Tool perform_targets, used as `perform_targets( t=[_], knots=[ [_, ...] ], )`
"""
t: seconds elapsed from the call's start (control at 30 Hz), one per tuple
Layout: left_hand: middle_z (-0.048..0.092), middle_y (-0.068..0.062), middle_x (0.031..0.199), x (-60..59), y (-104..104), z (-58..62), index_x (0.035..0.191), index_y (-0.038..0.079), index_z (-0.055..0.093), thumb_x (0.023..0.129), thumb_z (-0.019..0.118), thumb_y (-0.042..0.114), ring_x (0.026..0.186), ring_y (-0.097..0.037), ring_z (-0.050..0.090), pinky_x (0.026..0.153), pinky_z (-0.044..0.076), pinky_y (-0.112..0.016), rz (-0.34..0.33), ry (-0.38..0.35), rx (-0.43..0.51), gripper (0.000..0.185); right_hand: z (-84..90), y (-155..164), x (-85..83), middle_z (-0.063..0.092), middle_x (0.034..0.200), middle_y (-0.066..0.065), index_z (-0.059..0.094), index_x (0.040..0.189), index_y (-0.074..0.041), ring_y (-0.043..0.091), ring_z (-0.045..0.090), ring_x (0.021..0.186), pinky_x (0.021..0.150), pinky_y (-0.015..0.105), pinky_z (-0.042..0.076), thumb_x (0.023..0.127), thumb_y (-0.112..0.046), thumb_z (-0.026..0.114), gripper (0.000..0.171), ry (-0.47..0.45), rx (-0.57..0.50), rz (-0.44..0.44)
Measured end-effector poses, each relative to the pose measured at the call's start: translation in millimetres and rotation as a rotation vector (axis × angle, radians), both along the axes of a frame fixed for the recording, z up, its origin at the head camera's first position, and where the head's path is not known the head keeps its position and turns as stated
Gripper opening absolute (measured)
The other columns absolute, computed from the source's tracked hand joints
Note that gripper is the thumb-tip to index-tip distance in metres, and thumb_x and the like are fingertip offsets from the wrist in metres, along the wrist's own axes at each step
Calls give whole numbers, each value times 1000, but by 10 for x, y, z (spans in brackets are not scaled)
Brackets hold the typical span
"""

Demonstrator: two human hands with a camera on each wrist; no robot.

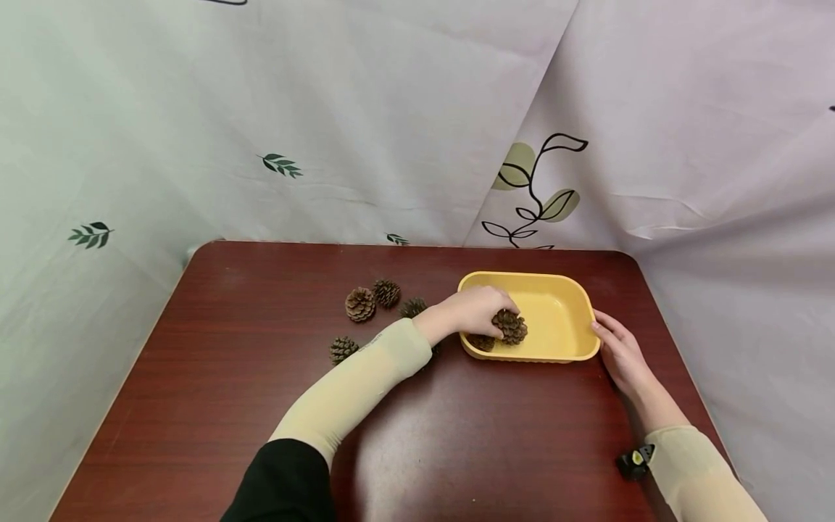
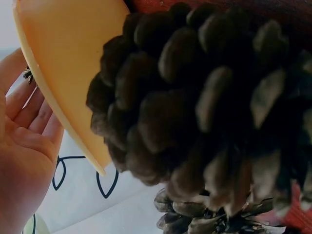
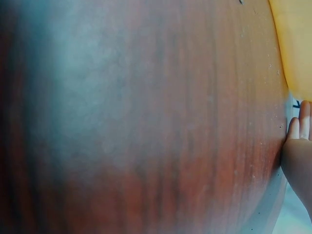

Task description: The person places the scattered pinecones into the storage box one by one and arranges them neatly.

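Observation:
My left hand (image 1: 481,310) reaches over the left side of a yellow plastic tub (image 1: 551,308) and grips a pine cone (image 1: 512,328) inside it. Another pine cone (image 1: 481,342) lies in the tub's near left corner, partly under that hand. In the left wrist view the hand (image 2: 29,156) is at the tub wall, and a bit of the held cone shows between the fingers. At the tub's right end, my right hand (image 1: 626,355) touches the rim and outer wall. Its fingers (image 3: 304,122) look straight in the right wrist view.
Several pine cones (image 1: 360,304) lie on the dark red table (image 1: 228,348) left of the tub, some partly hidden by my left arm. A large pine cone (image 2: 195,102) fills the left wrist view. Behind the table hangs a pale leaf-patterned cloth (image 1: 391,130).

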State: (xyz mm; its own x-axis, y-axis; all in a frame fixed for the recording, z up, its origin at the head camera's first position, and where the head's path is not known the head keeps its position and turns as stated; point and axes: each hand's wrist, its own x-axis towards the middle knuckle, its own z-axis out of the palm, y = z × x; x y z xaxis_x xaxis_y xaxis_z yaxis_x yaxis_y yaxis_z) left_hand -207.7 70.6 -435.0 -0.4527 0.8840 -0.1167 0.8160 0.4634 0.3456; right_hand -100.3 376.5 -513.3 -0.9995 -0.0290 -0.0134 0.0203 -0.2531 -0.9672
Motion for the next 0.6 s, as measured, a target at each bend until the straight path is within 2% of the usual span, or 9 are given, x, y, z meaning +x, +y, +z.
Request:
perform_targets(
  t=[0.23, 0.6],
  knots=[
    [71, -3, 141, -11, 21, -82, 138, 12, 71, 94, 83, 27, 136, -16, 63, 120, 46, -27, -5, -31, 4, 49, -9, 2, 4, 76, 120, -10, 73, 126, -20, 1, 71, 105, 89, 13, 57, 112, 0, 41, 39, 10, -3, 3],
    [71, -2, 141, 50, 32, -26, 138, 14, 72, 94, 84, 28, 135, -15, 63, 119, 48, -27, -45, -64, -15, 48, -10, 1, 4, 77, 118, -11, 73, 124, -22, 0, 71, 104, 88, 13, 57, 112, -1, 41, 40, 8, 8, -1]
  ],
)
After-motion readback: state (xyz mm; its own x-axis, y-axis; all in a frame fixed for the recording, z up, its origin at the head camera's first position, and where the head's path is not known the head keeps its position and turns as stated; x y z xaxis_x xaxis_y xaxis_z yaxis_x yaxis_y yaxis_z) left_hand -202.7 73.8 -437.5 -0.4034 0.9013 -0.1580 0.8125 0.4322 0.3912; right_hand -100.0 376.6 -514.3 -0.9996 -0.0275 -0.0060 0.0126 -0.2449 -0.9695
